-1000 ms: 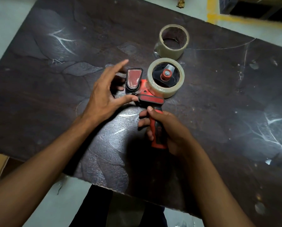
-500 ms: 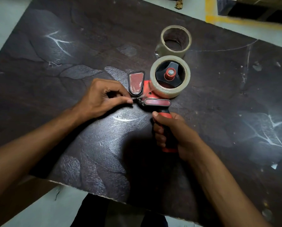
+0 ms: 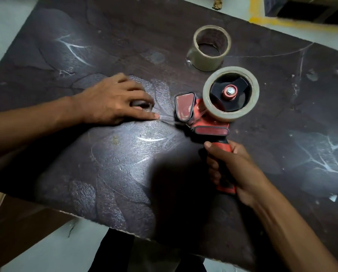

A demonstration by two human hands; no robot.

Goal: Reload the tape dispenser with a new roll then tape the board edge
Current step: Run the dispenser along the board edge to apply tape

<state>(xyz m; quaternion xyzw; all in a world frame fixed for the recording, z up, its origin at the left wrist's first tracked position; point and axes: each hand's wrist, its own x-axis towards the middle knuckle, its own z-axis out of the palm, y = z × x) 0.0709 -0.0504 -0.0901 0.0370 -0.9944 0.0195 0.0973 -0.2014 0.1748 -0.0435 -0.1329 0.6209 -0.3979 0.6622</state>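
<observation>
A red and black tape dispenser (image 3: 204, 122) lies on the dark board (image 3: 125, 173), with a clear tape roll (image 3: 230, 112) mounted on its hub. My right hand (image 3: 236, 169) is closed around its handle. My left hand (image 3: 115, 103) rests flat on the board to the dispenser's left. Its thumb presses the free end of a thin tape strip (image 3: 167, 121) that runs from the dispenser's mouth. A nearly spent tape roll (image 3: 209, 48) stands on the board behind the dispenser.
The board's near edge (image 3: 109, 225) runs in front of me, above pale floor and my dark trousers (image 3: 144, 254). A yellow floor line (image 3: 293, 22) and a dark box (image 3: 305, 6) lie beyond the far right corner. Brown cardboard (image 3: 11, 222) shows at lower left.
My left hand has moved left and flattened onto the board, holding the tape end down. My right hand has drawn the dispenser to the right, and a short strip now spans between them.
</observation>
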